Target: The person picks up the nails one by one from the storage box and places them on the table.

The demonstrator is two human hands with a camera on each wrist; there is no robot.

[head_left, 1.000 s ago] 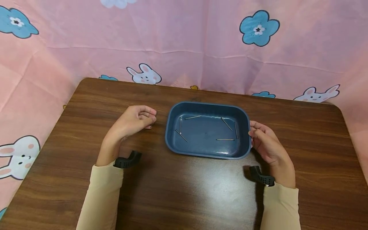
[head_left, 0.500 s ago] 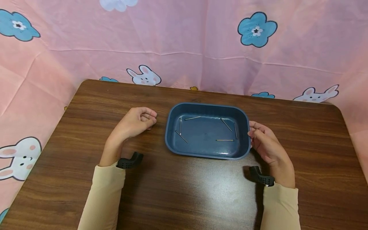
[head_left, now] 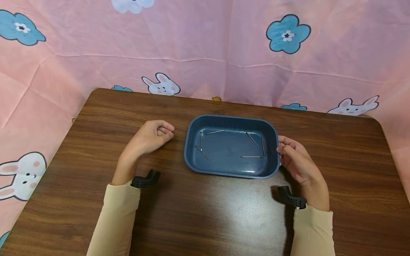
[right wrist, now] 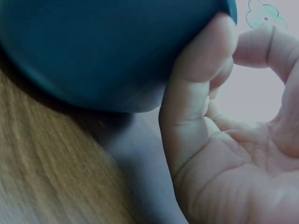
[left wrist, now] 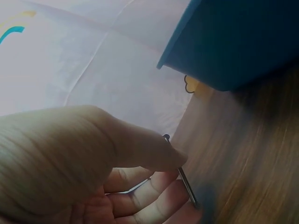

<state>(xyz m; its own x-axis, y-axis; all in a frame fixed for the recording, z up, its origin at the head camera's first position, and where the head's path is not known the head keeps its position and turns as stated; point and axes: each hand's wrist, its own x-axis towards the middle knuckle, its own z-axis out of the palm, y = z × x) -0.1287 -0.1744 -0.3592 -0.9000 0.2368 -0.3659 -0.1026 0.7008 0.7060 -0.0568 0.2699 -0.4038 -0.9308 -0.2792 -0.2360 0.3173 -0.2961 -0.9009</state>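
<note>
A dark blue rectangular tub (head_left: 230, 175) stands on the table, with several thin metal nails (head_left: 251, 156) lying scattered on its floor. To the left of the tub, apart from it, my left hand (head_left: 152, 137) pinches one nail (left wrist: 188, 187) between thumb and fingers. That nail's round head pokes out above the thumb in the left wrist view, its shaft slanting down across the fingertips. At the tub's right end my right hand (head_left: 298, 158) grips the wall near the rim, thumb against the outside in the right wrist view.
Brown wood-grain table (head_left: 205, 213) extends around the tub, its back edge close behind. A pink cloth (head_left: 205, 42) printed with rabbits and flowers hangs beyond it. Black camera mounts (head_left: 145, 179) sit at both wrists.
My left hand has shifted very slightly right and toward me, still pinching the nail. The right hand, tub and nails inside look unmoved apart from a small camera shift.
</note>
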